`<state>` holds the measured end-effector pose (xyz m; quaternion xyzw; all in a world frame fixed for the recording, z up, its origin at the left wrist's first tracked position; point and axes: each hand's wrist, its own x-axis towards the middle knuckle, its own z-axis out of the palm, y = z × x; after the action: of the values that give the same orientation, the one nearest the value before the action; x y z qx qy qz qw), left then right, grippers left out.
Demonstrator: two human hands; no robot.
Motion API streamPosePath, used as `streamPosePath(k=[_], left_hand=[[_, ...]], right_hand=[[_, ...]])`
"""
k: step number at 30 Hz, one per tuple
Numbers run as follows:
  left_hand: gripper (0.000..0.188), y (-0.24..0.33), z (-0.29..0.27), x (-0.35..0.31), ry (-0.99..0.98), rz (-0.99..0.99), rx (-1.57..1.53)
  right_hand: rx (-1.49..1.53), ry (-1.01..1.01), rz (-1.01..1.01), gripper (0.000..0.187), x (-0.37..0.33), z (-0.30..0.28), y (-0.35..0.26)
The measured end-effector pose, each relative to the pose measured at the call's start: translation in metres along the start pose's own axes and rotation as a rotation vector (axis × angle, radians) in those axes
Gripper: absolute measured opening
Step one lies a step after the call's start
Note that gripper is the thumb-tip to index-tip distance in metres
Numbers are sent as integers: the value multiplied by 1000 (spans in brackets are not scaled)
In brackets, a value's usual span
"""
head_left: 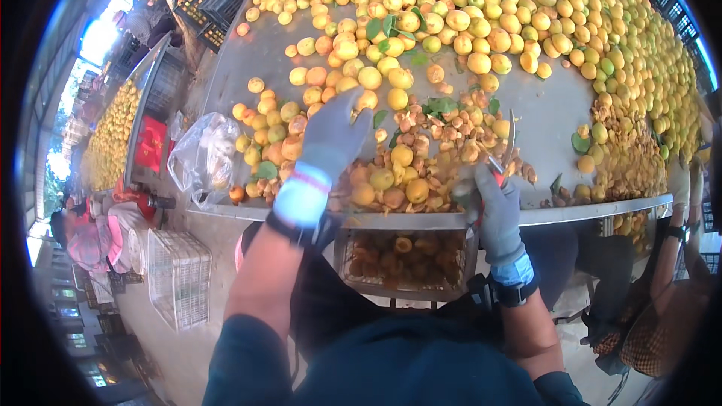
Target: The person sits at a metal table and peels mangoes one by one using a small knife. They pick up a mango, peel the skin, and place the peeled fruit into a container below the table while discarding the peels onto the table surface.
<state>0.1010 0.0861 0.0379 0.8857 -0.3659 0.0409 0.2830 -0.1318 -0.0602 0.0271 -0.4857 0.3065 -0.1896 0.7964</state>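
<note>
My left hand [335, 135], in a grey glove, reaches over the pile of yellow-orange, apricot-like fruit [398, 99]. Its fingers are apart beside one fruit at the pile's near side, and nothing shows held in them. Near the table's front edge, my right hand [496, 207], gloved too, is closed round red-handled pruning shears [510, 143]. Their curved metal blade points away from me, and part of the handles is hidden by the fingers. Between my hands lie cut brownish pieces [432, 126] and several whole fruits.
The grey metal table [545, 98] has a raised front edge. Under it stands a crate of cut fruit [402, 259]. A clear plastic bag [201, 154] hangs at the left edge, and a white crate [180, 274] stands on the floor. Another person's gloved hand [679, 180] is at far right.
</note>
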Motion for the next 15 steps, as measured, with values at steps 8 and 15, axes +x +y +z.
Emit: streamPosePath(k=[8,15], left_hand=[[42,-20,39,48,-416,-16,265],[49,60,-22,-30,-484,-261,-1144]], right_hand=[[-118,-94,77,27,-2,-14,-7],[-190,-426,111,37,-19,8,-27]])
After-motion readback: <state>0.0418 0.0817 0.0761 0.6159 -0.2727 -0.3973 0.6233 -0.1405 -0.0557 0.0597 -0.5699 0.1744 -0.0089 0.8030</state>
